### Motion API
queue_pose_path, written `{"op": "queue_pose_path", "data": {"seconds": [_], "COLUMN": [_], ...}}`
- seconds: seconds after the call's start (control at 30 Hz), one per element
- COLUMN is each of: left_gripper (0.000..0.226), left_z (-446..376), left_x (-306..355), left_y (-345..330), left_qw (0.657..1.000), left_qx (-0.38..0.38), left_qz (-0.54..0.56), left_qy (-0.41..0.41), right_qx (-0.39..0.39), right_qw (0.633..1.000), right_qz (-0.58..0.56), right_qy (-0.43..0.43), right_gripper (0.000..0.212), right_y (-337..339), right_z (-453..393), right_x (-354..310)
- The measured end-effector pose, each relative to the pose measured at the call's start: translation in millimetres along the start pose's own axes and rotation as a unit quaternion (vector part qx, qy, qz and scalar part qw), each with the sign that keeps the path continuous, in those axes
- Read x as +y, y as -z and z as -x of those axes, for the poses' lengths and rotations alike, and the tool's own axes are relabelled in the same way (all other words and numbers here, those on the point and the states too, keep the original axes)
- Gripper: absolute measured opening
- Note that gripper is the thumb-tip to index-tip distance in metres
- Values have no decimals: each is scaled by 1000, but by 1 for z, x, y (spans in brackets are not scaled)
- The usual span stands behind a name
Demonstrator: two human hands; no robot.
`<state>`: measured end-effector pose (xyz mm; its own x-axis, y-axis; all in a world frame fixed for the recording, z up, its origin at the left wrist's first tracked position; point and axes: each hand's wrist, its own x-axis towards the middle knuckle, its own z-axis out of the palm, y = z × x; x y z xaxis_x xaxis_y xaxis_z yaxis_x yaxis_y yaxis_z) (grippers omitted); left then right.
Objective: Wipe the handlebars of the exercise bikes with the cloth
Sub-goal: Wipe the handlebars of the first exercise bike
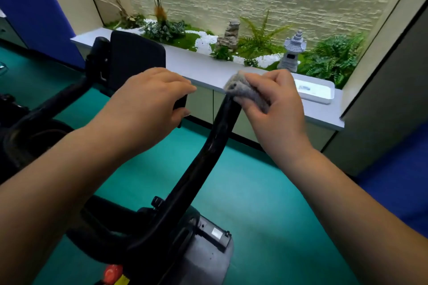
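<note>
Right of centre, the right hand (273, 109) pinches a grey fuzzy cloth (245, 91) over the black handlebar tip (228, 109); the left hand (150, 99) grips the other grip (180, 104). Wiping seems midway, with lower bar likely left.

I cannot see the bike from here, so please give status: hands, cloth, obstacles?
Left hand grips left handlebar end. Right hand holds grey cloth on right handlebar tip. Nothing blocking.

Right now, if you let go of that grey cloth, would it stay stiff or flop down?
Probably flop: the grey cloth bends and folds over the handlebar tip under the right hand, so it looks soft. It seems light, bunched in a few fingers. It might slide off the smooth black bar.
</note>
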<state>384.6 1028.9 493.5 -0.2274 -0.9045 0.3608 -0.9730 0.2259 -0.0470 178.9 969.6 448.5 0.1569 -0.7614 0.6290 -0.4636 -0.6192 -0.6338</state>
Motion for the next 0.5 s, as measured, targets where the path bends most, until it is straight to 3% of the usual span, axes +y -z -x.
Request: {"op": "queue_pose_path", "data": {"seconds": [0.23,0.4,0.5], "left_gripper": [49,49,48], "left_z": [5,2,0], "left_x": [-7,-14,-18], "left_y": [-3,-2,-6], "left_qw": [999,999,998], "left_qx": [2,-4,2], "left_qz": [45,49,56], "left_qy": [16,-8,-25], "right_qx": [-2,54,43], "right_qw": [999,998,998], "right_qz": [5,32,42], "right_qy": [48,11,-1], "right_gripper": [39,30,29], "right_y": [-15,-15,-18], "right_z": [47,-1,13], "right_x": [3,-7,-14]}}
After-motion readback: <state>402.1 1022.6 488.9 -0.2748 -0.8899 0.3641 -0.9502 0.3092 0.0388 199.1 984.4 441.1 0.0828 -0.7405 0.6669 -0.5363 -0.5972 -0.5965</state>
